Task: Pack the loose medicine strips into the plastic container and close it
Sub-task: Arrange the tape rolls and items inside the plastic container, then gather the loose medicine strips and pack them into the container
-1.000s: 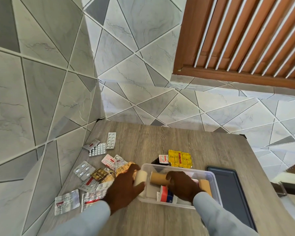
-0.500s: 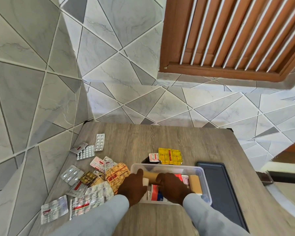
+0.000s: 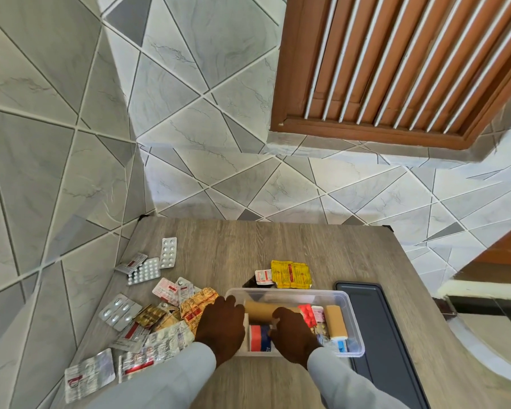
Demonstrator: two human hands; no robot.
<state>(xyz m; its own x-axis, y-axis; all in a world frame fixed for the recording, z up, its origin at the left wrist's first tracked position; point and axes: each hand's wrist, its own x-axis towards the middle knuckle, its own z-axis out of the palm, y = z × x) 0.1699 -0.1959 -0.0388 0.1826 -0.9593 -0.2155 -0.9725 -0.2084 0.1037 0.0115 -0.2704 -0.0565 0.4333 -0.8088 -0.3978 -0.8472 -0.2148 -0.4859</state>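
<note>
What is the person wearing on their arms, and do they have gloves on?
No gloves: both hands are bare. The left hand and the right hand each come out of a long, plain, pale grey-blue sleeve that ends at the wrist. The sleeves look smooth, with no pattern or buttons showing. I can't see any watch, ring or bracelet.

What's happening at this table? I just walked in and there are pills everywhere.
A person is packing medicine into a clear container. Both hands, left hand and right hand, are inside it, arranging a brown roll and boxes. Many strips lie loose on the table to its left, and the dark lid lies to the right, not yet on.
</note>
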